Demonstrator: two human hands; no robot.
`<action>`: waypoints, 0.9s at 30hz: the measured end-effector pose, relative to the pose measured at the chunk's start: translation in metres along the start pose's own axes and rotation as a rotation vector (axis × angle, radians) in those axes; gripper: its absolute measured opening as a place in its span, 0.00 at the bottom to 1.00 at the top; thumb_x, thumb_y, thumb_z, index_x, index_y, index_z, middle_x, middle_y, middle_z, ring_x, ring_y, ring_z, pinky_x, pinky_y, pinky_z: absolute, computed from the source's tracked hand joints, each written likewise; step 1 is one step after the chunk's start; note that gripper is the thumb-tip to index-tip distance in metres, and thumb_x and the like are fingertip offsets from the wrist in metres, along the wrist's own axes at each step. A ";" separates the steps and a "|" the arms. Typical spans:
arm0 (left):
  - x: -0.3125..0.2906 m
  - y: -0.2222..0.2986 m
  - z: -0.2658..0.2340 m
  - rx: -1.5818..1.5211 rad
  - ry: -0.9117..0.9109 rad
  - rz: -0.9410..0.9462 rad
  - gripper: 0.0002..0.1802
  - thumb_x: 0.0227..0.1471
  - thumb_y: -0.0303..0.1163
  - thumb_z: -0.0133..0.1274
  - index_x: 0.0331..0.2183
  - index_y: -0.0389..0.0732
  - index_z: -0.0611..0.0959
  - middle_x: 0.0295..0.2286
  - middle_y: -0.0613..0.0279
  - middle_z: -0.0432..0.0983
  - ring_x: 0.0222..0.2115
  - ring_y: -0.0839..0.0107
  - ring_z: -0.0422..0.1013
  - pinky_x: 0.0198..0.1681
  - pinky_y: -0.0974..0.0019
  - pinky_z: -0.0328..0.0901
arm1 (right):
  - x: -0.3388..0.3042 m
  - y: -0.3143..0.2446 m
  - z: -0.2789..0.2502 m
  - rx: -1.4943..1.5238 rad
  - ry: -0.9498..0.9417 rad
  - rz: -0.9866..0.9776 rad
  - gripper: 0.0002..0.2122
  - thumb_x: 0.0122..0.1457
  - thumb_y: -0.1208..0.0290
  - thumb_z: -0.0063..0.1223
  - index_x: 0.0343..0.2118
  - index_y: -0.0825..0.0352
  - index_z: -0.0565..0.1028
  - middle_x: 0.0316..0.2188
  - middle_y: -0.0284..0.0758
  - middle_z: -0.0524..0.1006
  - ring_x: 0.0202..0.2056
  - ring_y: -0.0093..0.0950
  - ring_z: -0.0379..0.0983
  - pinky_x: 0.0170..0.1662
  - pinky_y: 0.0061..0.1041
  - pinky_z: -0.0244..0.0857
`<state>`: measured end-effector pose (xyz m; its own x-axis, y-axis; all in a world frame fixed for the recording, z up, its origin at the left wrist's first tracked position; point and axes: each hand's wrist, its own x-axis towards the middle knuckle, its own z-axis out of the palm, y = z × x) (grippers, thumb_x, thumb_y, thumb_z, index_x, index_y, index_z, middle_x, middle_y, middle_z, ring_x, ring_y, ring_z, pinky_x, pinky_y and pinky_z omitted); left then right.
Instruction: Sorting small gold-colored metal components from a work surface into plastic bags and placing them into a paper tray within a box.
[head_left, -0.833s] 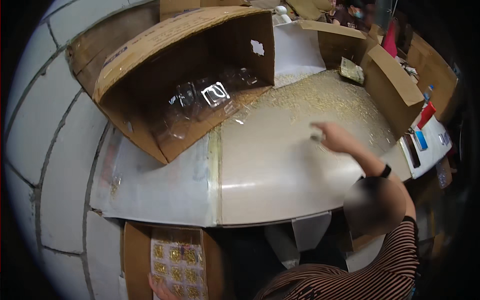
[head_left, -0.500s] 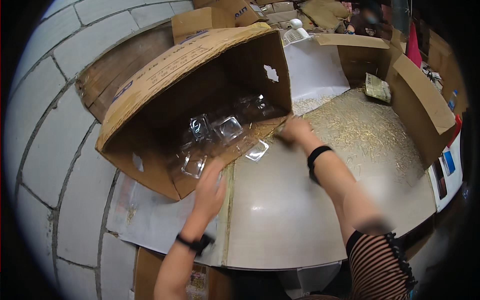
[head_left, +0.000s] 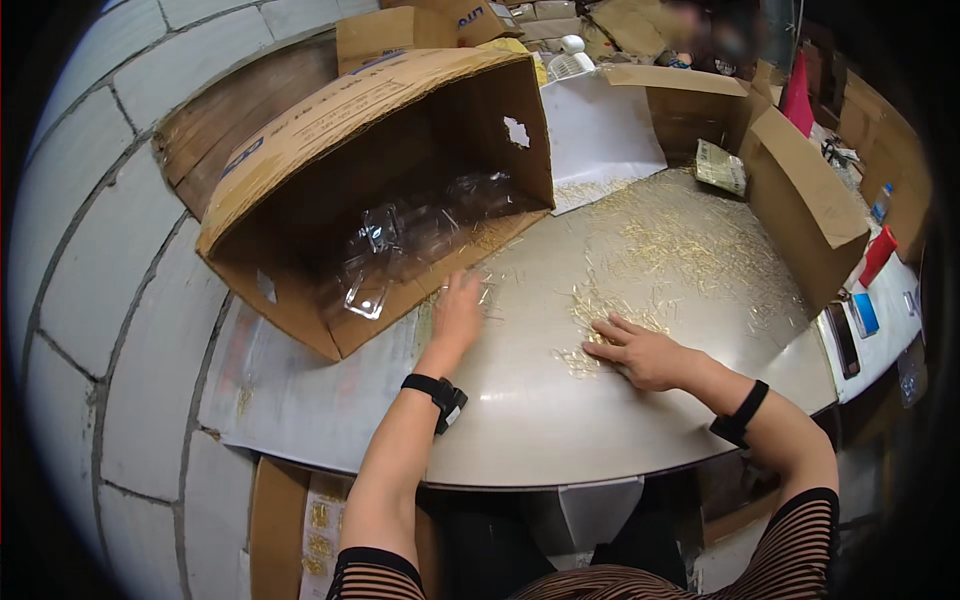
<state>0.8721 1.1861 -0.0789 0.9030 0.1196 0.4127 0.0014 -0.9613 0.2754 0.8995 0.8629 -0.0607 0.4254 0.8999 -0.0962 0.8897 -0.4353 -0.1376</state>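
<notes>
My right hand [head_left: 640, 356] lies on the pale metal-looking tabletop [head_left: 540, 420], fingers spread over a small patch of thin gold-coloured pins [head_left: 580, 362]. Just outside the open front of a cardboard box [head_left: 330, 115], my left hand [head_left: 458, 312] reaches forward with stretched fingers, slightly blurred. A few loose pins lie beside it, and nothing shows in its grasp. Inside the box, which rests on its side, several clear plastic cases [head_left: 382, 228] are heaped along the lower wall. A wider spread of pins [head_left: 680, 245] covers the far right of the tabletop.
Upright cardboard walls [head_left: 800, 190] edge the table's right and back. A green-and-white packet [head_left: 720, 167] lies in the far right corner. Beyond the right wall are a phone [head_left: 841, 338] and a red object [head_left: 878, 256]. A block wall [head_left: 130, 250] stands at left.
My right hand has come back from the box's front corner toward the middle right, onto the pins there. My left hand has moved right and forward. The clear case on the box's front edge is gone from there.
</notes>
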 end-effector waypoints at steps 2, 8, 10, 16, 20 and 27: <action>-0.013 0.002 -0.012 -0.074 -0.044 -0.031 0.22 0.43 0.19 0.48 0.44 0.36 0.75 0.48 0.48 0.66 0.50 0.50 0.62 0.51 0.55 0.60 | -0.030 -0.005 -0.010 0.243 -0.039 0.029 0.27 0.50 0.80 0.39 0.57 0.60 0.64 0.62 0.44 0.53 0.63 0.44 0.46 0.64 0.33 0.45; -0.035 0.005 -0.021 -0.167 0.088 -0.017 0.21 0.43 0.27 0.54 0.44 0.39 0.76 0.44 0.49 0.69 0.48 0.52 0.64 0.49 0.55 0.62 | -0.074 -0.002 0.020 0.720 0.453 0.419 0.22 0.56 0.77 0.40 0.57 0.65 0.62 0.59 0.45 0.59 0.63 0.39 0.47 0.64 0.32 0.43; -0.037 0.000 -0.021 -0.173 0.229 0.011 0.22 0.43 0.29 0.56 0.44 0.39 0.76 0.44 0.49 0.70 0.48 0.52 0.65 0.49 0.55 0.62 | -0.070 -0.022 0.031 0.460 0.339 0.514 0.23 0.62 0.66 0.40 0.59 0.65 0.58 0.61 0.44 0.56 0.64 0.41 0.45 0.65 0.37 0.39; -0.031 -0.004 -0.021 -0.225 -0.158 -0.292 0.29 0.43 0.33 0.59 0.48 0.33 0.72 0.45 0.45 0.71 0.49 0.53 0.66 0.53 0.59 0.60 | -0.072 -0.029 0.015 -0.061 0.072 0.587 0.29 0.63 0.47 0.27 0.63 0.56 0.52 0.65 0.37 0.47 0.65 0.41 0.36 0.62 0.57 0.28; -0.037 -0.028 -0.032 -0.617 0.255 -0.358 0.25 0.47 0.33 0.58 0.47 0.34 0.73 0.43 0.51 0.74 0.43 0.60 0.70 0.46 0.64 0.64 | -0.074 -0.047 0.035 -0.210 0.136 0.375 0.29 0.62 0.48 0.28 0.62 0.60 0.54 0.63 0.38 0.51 0.65 0.41 0.39 0.61 0.57 0.29; -0.091 0.025 -0.084 -1.379 0.048 -0.650 0.26 0.55 0.45 0.49 0.50 0.39 0.70 0.38 0.52 0.73 0.33 0.67 0.73 0.32 0.69 0.68 | -0.043 -0.072 0.003 -0.100 0.287 0.379 0.21 0.58 0.62 0.45 0.52 0.68 0.65 0.53 0.40 0.66 0.59 0.40 0.55 0.58 0.52 0.46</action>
<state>0.7536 1.1720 -0.0370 0.8895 0.4505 -0.0765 -0.0331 0.2304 0.9725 0.8165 0.8561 -0.0491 0.7386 0.6558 0.1564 0.6689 -0.7418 -0.0485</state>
